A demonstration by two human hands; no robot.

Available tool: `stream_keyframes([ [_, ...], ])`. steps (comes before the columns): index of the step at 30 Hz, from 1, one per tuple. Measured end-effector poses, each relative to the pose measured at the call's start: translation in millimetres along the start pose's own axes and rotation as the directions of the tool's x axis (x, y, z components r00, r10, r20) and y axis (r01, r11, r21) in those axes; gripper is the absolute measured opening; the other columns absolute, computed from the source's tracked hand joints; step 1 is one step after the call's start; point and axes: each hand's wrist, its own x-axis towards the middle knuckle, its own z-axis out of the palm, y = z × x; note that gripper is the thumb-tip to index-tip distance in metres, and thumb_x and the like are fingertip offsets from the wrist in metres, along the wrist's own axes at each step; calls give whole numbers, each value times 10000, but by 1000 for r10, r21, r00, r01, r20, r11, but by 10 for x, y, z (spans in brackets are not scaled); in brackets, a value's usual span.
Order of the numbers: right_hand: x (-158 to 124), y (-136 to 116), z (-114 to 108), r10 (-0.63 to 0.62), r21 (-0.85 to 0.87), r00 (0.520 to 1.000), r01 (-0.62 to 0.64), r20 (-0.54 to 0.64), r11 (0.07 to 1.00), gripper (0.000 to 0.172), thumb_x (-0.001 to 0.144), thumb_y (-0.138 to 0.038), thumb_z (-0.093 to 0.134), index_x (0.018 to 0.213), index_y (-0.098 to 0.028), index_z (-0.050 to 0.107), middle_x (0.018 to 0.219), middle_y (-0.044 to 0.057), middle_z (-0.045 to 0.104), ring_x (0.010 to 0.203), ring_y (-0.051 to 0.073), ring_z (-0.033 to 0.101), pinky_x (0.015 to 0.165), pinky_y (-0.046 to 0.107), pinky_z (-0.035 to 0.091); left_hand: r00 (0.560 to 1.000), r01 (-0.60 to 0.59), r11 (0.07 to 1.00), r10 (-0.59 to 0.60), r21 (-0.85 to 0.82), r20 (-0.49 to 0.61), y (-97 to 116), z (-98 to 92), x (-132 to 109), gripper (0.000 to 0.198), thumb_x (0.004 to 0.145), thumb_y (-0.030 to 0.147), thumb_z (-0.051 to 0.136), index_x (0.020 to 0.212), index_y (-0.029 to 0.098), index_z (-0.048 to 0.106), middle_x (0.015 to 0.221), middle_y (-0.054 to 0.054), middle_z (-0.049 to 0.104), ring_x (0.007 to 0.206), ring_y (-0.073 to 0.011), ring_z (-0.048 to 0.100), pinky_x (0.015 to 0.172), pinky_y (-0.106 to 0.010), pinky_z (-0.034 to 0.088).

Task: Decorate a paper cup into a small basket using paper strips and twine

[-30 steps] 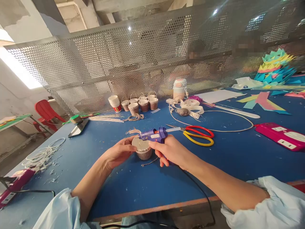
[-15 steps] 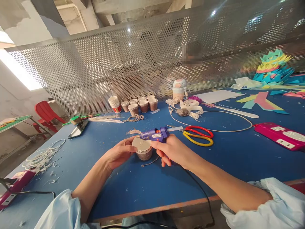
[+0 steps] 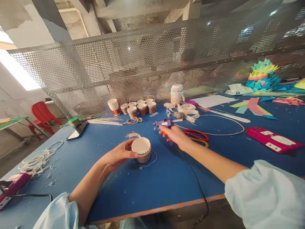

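My left hand (image 3: pixel 122 155) is closed around the side of a small paper cup (image 3: pixel 141 145) with brown twine wrapped on its lower part. White shows at the cup's top, and a loose twine end (image 3: pixel 152 163) curls on the table to its right. Farther forward and to the right, my right hand (image 3: pixel 175 135) grips a purple hot glue gun (image 3: pixel 164 123) with a clear glue stick in its back. The gun's nozzle points left, apart from the cup. Under my right forearm lie scissors (image 3: pixel 196 135) with red and yellow handles, partly hidden.
Several twine-wrapped cups with handles (image 3: pixel 142 109) stand at the back beside stacked paper cups (image 3: pixel 113 106). Farther right are a bottle (image 3: pixel 176 94), a ball of twine (image 3: pixel 180 115) and a magenta power strip (image 3: pixel 274 140). White cord loops (image 3: pixel 35 159) lie left. The gun's black cable (image 3: pixel 196 178) crosses the front edge.
My right hand has carried the glue gun away from the cup, forward and to the right. My left hand still holds the cup, whose top is now uncovered.
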Motion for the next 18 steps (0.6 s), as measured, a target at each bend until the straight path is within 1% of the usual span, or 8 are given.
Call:
stream_keyframes([
  [2,45,55,70,-34,-88,999,33,-15,996,293,813,-434,593,654,-188,588,649,32,621,635,170,569,522,240,397,1000,14,999,-12,42,-28,1,4,-15,657,555,253,882,1159,199,629,1219,-98,620,1164,-284,510,996,-372,320],
  [4,32,79,93,-72,-168,997,70,-9,983,299,804,-435,604,620,-200,574,615,18,600,675,195,574,587,264,397,997,31,996,-25,82,-67,-9,20,-20,704,527,228,898,1167,203,608,1238,-108,606,1189,-297,498,1016,-404,320],
  [6,-9,88,71,-101,-228,995,102,16,968,277,799,-439,611,656,-202,595,655,20,625,726,214,589,651,283,406,994,33,993,-21,116,-103,-33,44,-9,734,506,198,907,1166,197,586,1237,-118,600,1193,-306,496,1020,-427,327],
  [8,-52,101,17,-116,-274,992,124,45,954,236,795,-427,622,741,-198,624,732,28,664,770,221,606,700,292,417,991,18,990,0,139,-132,-63,71,8,741,494,186,910,1152,187,569,1218,-122,602,1186,-309,499,1016,-438,337],
  [12,-151,123,-132,-95,-357,994,110,58,928,204,823,-378,605,868,-179,623,889,71,702,846,219,638,764,301,444,990,29,981,-1,193,-142,-79,92,3,737,507,191,896,1155,175,544,1208,-128,599,1175,-316,500,990,-448,368],
  [14,-251,93,-216,-66,-409,997,73,33,910,210,805,-379,631,863,-179,607,918,96,698,872,237,643,771,317,450,996,27,978,-8,208,-93,-48,61,-31,691,530,149,861,1151,180,560,1217,-118,599,1197,-313,487,997,-440,364],
  [16,-398,12,-290,-82,-497,996,57,-30,866,196,777,-365,663,832,-196,581,919,100,688,872,252,638,759,333,449,999,8,981,1,196,-47,2,0,-74,589,550,90,800,1096,185,602,1193,-98,618,1192,-297,498,1013,-426,350],
  [18,-563,-113,-322,-211,-598,973,115,-93,793,139,792,-319,639,788,-216,545,882,77,677,823,235,629,732,332,449,997,2,981,13,194,-73,53,-73,-105,465,574,91,743,1018,178,638,1122,-87,649,1120,-278,552,1006,-424,356],
])
